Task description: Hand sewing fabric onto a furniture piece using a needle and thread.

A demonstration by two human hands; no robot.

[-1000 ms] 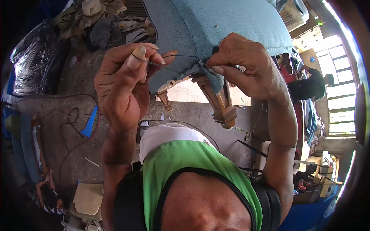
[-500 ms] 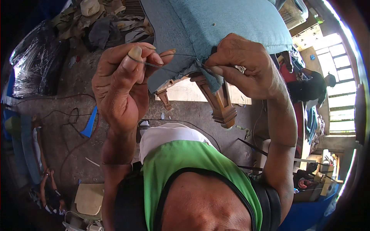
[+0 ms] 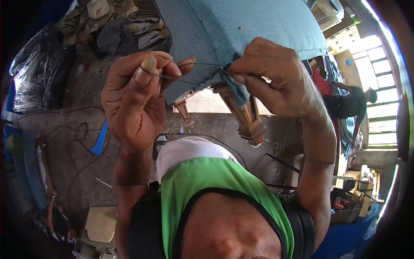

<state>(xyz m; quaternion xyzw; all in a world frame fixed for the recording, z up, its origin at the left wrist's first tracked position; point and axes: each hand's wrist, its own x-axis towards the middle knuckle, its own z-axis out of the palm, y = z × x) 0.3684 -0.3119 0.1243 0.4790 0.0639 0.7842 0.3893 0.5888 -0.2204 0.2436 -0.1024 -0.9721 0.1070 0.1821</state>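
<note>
My left hand (image 3: pixel 136 97) is closed, with a dark thread (image 3: pixel 200 64) looped around its thumb and fingers. Two strands run from it, drawn nearly straight, to the corner of a blue-grey upholstered seat (image 3: pixel 271 26). At that corner my right hand (image 3: pixel 276 80) pinches a thin, shiny needle (image 3: pixel 223 70) between thumb and forefinger; most of it is hidden by the fingers. Below the pinch a loose flap of the blue fabric (image 3: pixel 239 90) hangs over the top of a carved wooden leg (image 3: pixel 250 125).
A second wooden leg (image 3: pixel 183 113) stands farther left. Fabric scraps (image 3: pixel 114 36) and a plastic-wrapped bundle (image 3: pixel 39 71) lie at the far left. A blue strip (image 3: pixel 100 140) and cords are on the floor. One person (image 3: pixel 347 101) works at right, another (image 3: pixel 58 218) at lower left.
My right fingers have shifted slightly at the fabric corner, and the needle's tip shows more clearly. My left hand stays nearly still, thread taut. The person at right has moved an arm.
</note>
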